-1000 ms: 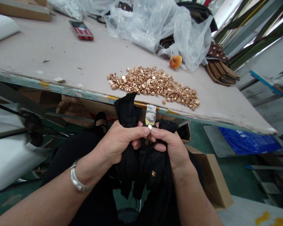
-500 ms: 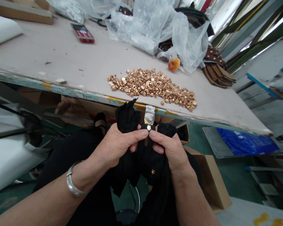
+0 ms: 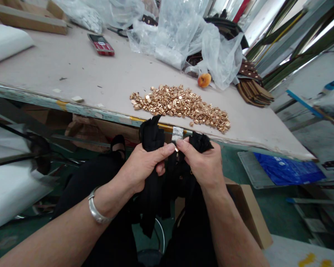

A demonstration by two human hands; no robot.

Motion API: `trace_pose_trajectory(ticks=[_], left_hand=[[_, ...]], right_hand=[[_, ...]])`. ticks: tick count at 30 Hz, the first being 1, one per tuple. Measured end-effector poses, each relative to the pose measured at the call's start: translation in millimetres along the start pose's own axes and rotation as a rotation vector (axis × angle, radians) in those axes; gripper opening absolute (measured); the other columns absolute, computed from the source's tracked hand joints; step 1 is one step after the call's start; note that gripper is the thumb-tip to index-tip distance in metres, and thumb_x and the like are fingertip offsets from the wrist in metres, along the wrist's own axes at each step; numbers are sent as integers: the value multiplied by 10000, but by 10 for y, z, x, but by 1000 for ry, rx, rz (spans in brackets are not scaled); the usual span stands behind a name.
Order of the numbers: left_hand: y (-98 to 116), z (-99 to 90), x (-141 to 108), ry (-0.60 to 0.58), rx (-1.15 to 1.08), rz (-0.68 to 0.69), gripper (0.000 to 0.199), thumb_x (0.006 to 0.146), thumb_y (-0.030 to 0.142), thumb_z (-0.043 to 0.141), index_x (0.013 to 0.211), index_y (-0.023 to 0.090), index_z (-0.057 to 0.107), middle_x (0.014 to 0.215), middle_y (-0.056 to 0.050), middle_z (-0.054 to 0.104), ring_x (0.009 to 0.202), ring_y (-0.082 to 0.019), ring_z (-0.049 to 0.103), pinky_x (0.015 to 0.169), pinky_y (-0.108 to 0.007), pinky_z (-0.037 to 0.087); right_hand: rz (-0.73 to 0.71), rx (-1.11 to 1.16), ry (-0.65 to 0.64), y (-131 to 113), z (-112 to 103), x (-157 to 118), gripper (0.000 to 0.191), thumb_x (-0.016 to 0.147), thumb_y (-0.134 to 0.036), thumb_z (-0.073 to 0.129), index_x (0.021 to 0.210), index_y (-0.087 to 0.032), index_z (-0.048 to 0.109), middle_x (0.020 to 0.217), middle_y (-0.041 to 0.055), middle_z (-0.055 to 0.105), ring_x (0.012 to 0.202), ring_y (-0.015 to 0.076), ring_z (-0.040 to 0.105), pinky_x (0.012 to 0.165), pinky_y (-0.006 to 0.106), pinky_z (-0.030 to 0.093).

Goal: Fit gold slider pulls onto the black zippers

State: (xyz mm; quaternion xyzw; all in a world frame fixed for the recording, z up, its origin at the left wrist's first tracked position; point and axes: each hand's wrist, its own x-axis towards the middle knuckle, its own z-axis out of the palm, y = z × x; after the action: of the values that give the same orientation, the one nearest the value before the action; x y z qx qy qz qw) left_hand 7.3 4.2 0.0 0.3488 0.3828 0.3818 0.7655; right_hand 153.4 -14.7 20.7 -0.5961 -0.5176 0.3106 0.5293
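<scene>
My left hand point(image 3: 141, 165) is closed on a bunch of black fabric strips point(image 3: 152, 135) whose ragged ends stick up above the thumb. Closed on a second part of the black cloth is my right hand point(image 3: 204, 161). Both thumb tips come close together at a small gold metal piece point(image 3: 176, 149) on the cloth, partly covered by the thumbs. Just beyond it, a metal bracket point(image 3: 178, 133) juts from the table edge. Black cloth hangs down below both hands over my lap, and the fingers behind it are mostly hidden.
Ahead on the table point(image 3: 72, 70) lies a heap of small gold metal pieces point(image 3: 180, 104). Behind it are an orange-yellow fruit point(image 3: 204, 80), clear plastic bags point(image 3: 178, 37) and a red phone point(image 3: 101, 45). An open cardboard box point(image 3: 250, 211) stands below right.
My right hand has shifted up and its thumb now presses near the top of the gold piece, covering more of it. The black strips tilted slightly. The view moved a little.
</scene>
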Motion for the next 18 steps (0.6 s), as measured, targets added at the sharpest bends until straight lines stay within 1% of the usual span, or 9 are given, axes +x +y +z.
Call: trace_pose_trajectory(ticks=[2,4,6,8,10,12,15,17,18], left_hand=[[9,10,18,10,-8,-14,357,681,438,815,666,168,583,403,76,434,373,-53,379,402,-168,307],[17,18,40,13,13,-24,366,666,436,826,648,164,581,398,71,440,371,-52,382,397,-164,306],[20,24,63,6,37,-28,364,672,427,822,627,155,584,394,65,445,372,-50,386,398,-160,312],[20,33,81,1,44,-23,350,682,407,814,614,148,588,392,64,442,369,-47,382,398,-157,314],[19,43,86,6,41,-11,328,685,380,808,615,145,591,409,62,456,366,-42,378,390,-154,307],[13,51,71,20,42,5,297,680,352,807,634,143,601,457,55,499,367,-37,377,377,-153,298],[-9,47,17,-6,67,18,243,650,296,823,700,141,644,560,45,560,388,-31,391,373,-155,300],[-31,32,-22,-66,89,-5,263,618,290,848,736,134,673,597,37,573,410,-32,406,380,-157,307],[-41,21,-36,-91,92,-24,287,602,300,862,744,131,679,597,35,571,416,-33,410,384,-157,310]], right_hand=[[-110,-125,57,-54,25,124,193,792,-286,743,658,-170,667,593,-28,598,545,130,527,526,255,414],[-219,-191,132,-103,30,311,178,796,-273,738,667,-170,670,616,-23,613,584,145,561,556,264,430],[-306,-195,210,-136,18,507,169,800,-272,740,681,-171,676,625,-23,610,602,147,574,577,267,442],[-329,-126,222,-154,1,643,185,803,-293,747,681,-179,669,601,-33,578,588,139,562,573,262,446],[-302,-9,159,-164,-9,672,197,803,-323,754,693,-190,660,614,-38,561,588,131,555,564,252,451],[-231,119,62,-174,-14,597,206,793,-348,770,719,-198,650,653,-35,569,607,133,570,560,245,470],[-25,327,-58,-186,-49,400,239,776,-383,792,783,-215,623,632,-50,555,552,134,567,541,261,514],[70,414,-63,-184,-110,298,274,755,-392,816,807,-214,614,576,-76,508,448,103,480,481,254,501],[77,409,-35,-179,-150,271,288,737,-388,833,808,-207,621,561,-84,493,413,86,425,441,237,467]])
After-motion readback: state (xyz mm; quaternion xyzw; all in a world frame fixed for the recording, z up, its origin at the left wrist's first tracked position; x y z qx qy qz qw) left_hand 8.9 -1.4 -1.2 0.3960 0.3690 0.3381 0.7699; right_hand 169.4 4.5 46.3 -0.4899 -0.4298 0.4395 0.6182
